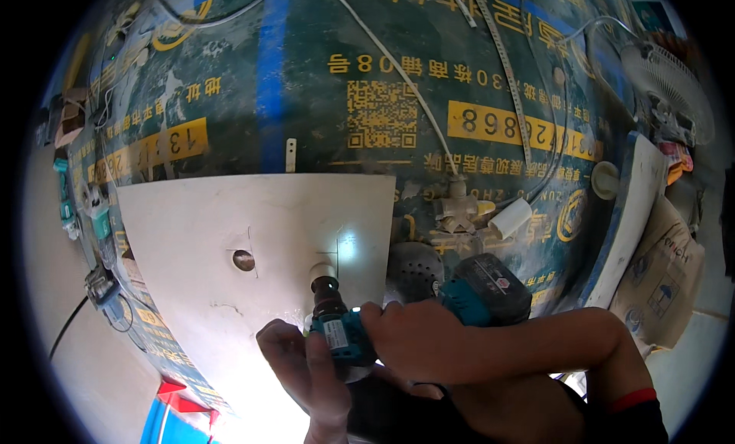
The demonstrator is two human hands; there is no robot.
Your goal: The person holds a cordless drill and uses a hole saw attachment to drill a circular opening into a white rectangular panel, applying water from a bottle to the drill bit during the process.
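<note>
A teal cordless drill (344, 341) with a black battery (494, 287) holds a pale cylindrical bit (323, 271) down on a white board (184, 230), beside pencil lines and a lit patch from its lamp. My left hand (302, 360) is closed on the drill's front body from the left. My right hand (417, 341) is closed on the drill from the right, hiding much of its handle. A round cut hole (243, 260) shows in the board left of the bit. A grey perforated disc (413, 274) lies just right of the board.
Green printed floor covering (214, 46) carries cables, a plug adaptor (459, 213) and a white cylinder (511, 218). At right are a white fan (654, 84), a long plank (632, 207) and cardboard (658, 279). Teal tools (65, 203) lie at left; a red object (184, 402) sits lower left.
</note>
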